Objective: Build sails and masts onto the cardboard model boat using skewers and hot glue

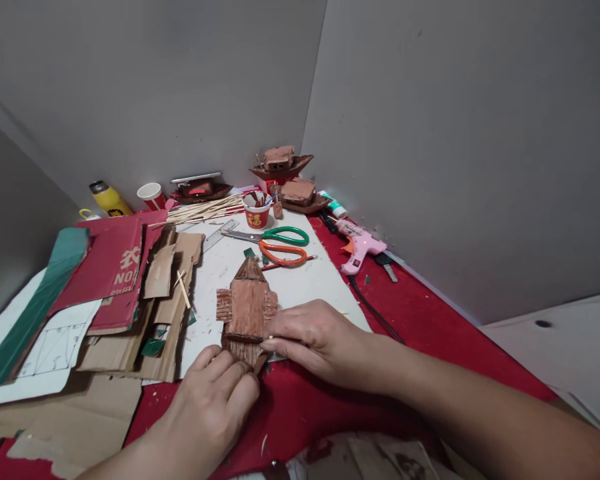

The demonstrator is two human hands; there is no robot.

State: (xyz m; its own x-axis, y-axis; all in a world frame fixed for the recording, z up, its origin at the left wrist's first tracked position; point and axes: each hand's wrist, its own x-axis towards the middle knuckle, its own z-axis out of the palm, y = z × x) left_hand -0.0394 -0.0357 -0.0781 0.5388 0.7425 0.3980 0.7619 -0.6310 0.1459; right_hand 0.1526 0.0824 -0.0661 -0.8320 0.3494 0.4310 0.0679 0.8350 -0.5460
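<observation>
- Brown cardboard cutout (247, 305) lies flat, just nearer the person than the orange scissors (281, 254), with its long axis pointing towards them.
- Left hand (215, 400): fingers flat, pressing the cutout's near end.
- Right hand (313, 337): fingertips pinched together at that same end, equally close.

Left of centre, red cardboard sheet (115, 263) carries white character 农 above Latin letters NO, the rest hidden under overlapping brown card; far centre, red paper cup (255, 217) shows gold character 福; far-left yellow bottle (109, 199) mark illegible
</observation>
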